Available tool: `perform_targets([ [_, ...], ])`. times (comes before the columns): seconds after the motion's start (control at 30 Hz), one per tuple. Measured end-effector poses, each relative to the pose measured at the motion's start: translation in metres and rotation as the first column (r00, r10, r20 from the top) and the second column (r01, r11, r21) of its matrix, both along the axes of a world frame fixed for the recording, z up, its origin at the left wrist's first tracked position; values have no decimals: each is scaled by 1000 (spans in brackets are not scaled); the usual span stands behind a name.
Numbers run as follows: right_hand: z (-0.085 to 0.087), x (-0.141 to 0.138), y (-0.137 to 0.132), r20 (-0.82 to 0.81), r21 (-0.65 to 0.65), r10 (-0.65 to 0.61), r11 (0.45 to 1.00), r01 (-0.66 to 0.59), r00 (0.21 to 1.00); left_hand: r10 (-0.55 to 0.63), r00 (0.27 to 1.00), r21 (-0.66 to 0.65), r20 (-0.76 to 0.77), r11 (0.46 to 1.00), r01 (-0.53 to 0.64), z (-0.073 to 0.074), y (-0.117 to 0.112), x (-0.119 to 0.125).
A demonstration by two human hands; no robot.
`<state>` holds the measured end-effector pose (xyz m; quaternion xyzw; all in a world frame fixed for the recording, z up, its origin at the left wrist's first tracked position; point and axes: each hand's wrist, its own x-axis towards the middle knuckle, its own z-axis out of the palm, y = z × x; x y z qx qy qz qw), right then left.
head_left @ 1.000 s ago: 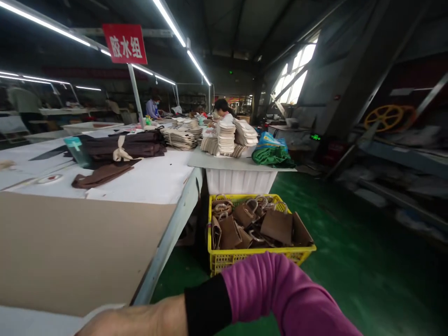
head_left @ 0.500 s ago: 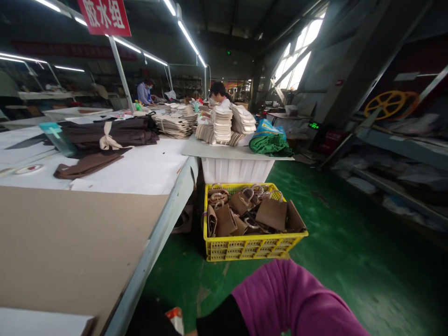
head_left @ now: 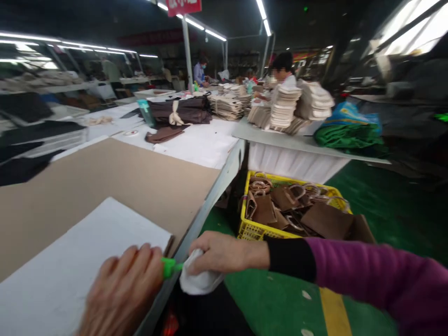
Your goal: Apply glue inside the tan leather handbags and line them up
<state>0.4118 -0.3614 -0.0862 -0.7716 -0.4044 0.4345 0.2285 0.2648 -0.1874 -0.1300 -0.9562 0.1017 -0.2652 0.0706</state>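
Observation:
My left hand point(head_left: 122, 289) is closed at the lower left, back of the hand up, around something with a green nozzle point(head_left: 170, 268) poking out past the fingers. The body behind that nozzle is hidden in the hand. My right hand point(head_left: 220, 254) pinches a crumpled white cloth point(head_left: 203, 279), and the nozzle's thin tip meets the cloth's left side. Below my left hand and beyond it lies a white sheet point(head_left: 105, 233) with a brown edge, resting on the tan board point(head_left: 140, 172) at the table's edge.
A yellow crate point(head_left: 252, 228) of brown handbags point(head_left: 325, 219) stands on the green floor. Behind it, a white bin point(head_left: 294, 161) carries a board with stacked pale pieces point(head_left: 285, 105) and green netting point(head_left: 350, 135). Dark fabric point(head_left: 189, 109) lies on the table. Co-workers sit farther back.
Both hands have come into view, with the green-nozzled item and the white cloth. The view has turned left and down, showing more of the white sheet.

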Motion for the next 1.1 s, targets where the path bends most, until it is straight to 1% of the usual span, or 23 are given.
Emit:
perform_targets([
  [0.03, 6, 2, 0, 46, -6, 21, 1000, -20, 999, 63, 997, 81, -39, 995, -60, 4, -1, 1],
  [0.07, 12, 3, 0, 158, 20, 78, 996, -82, 984, 130, 989, 112, -69, 986, -122, 7, -3, 4],
  [0.1, 17, 4, 0, 290, 51, 142, 985, -164, 946, 193, 973, 111, -129, 978, -179, 11, -6, 7],
  [0.13, 20, 4, 0, 418, 64, 199, 967, -248, 886, 257, 946, 75, -198, 966, -247, 16, -8, 10],
  [0.17, 23, 4, 0, 531, 69, 242, 943, -326, 812, 291, 913, 21, -286, 954, -298, 21, -11, 13],
  [0.2, 26, 4, 0, 617, 65, 272, 918, -392, 738, 302, 875, -41, -379, 939, -342, 26, -13, 14],
  [0.27, 28, 4, 2, 727, 37, 306, 876, -480, 615, 267, 806, -167, -528, 898, -407, 38, -16, 16],
  [0.33, 31, 6, 4, 803, 3, 324, 838, -546, 501, 221, 765, -279, -605, 841, -464, 48, -16, 16],
  [0.4, 34, 7, 6, 863, -38, 322, 810, -585, 390, 170, 738, -388, -653, 762, -518, 55, -14, 16],
  [0.43, 36, 8, 7, 885, -49, 314, 796, -603, 343, 125, 716, -443, -687, 709, -549, 57, -11, 16],
  [0.5, 41, 6, 8, 915, -53, 293, 769, -637, 277, -28, 658, -555, -753, 563, -612, 60, -6, 15],
  [0.57, 46, 3, 9, 926, -47, 279, 757, -652, 256, -253, 598, -646, -760, 394, -654, 61, 0, 13],
  [0.63, 53, 1, 9, 927, -22, 260, 757, -653, 270, -450, 568, -707, -690, 246, -663, 61, 8, 9],
  [0.67, 57, 2, 8, 926, 9, 237, 765, -644, 294, -526, 550, -720, -649, 189, -668, 60, 12, 7],
  [0.7, 62, 5, 6, 921, 64, 194, 781, -621, 338, -587, 530, -722, -611, 139, -678, 58, 15, 3],
  [0.73, 67, 10, 3, 905, 148, 128, 801, -580, 407, -630, 518, -716, -579, 90, -692, 54, 19, -1],
  [0.77, 71, 16, 0, 869, 253, 41, 820, -514, 493, -654, 512, -706, -556, 46, -707, 50, 22, -5],
  [0.8, 75, 24, -4, 810, 366, -64, 832, -417, 583, -665, 516, -696, -540, 8, -718, 45, 24, -9],
  [0.83, 78, 31, -8, 728, 467, -167, 831, -302, 665, -664, 527, -692, -530, -20, -721, 41, 26, -13],
  [0.87, 78, 38, -11, 640, 538, -252, 821, -189, 726, -649, 547, -696, -529, -38, -717, 37, 28, -15],
  [0.93, 74, 48, -16, 476, 607, -342, 794, -21, 810, -616, 587, -716, -525, -53, -696, 31, 28, -18],
  [1.03, 58, 48, -13, 246, 640, -385, 754, 150, 889, -590, 651, -769, -478, -76, -634, 27, 27, -14],
  [1.1, 46, 42, -9, 155, 656, -408, 723, 215, 900, -586, 694, -811, -418, -105, -576, 25, 26, -9],
])
